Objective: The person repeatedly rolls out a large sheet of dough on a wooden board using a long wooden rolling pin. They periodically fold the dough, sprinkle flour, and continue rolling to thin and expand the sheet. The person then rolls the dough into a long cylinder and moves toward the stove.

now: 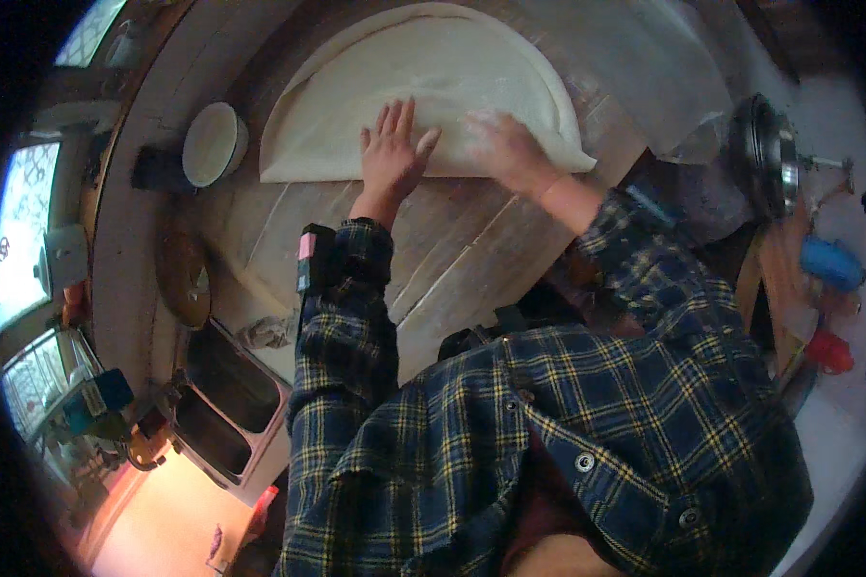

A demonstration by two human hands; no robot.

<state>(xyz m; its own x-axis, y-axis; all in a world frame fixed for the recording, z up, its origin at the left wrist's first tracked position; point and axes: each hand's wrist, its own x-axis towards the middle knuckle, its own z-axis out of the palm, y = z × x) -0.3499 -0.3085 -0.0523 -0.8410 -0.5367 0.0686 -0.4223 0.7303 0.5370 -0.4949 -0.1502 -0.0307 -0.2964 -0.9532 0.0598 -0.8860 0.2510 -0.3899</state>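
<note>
A large pale sheet of dough (pixel 433 79), folded into a half-round, spreads over a floured wooden board (pixel 433 245). Its straight folded edge faces me, and a second rim shows along the curved far side. My left hand (pixel 395 155) rests palm down on the dough near the fold, fingers spread and holding nothing. To its right, my right hand (pixel 509 148) is over the dough near the same edge. Motion blurs its flour-whitened fingers, which look extended, and no object shows in them. Whether that hand presses on the dough is unclear.
A white enamel bowl (pixel 215 144) stands left of the board, with a brown oval dish (pixel 182 280) nearer me. A crumpled cloth (pixel 267 332) lies by the double sink (pixel 224 404). At right are clear plastic sheeting (pixel 693 141) and a metal pot or lid (pixel 763 159).
</note>
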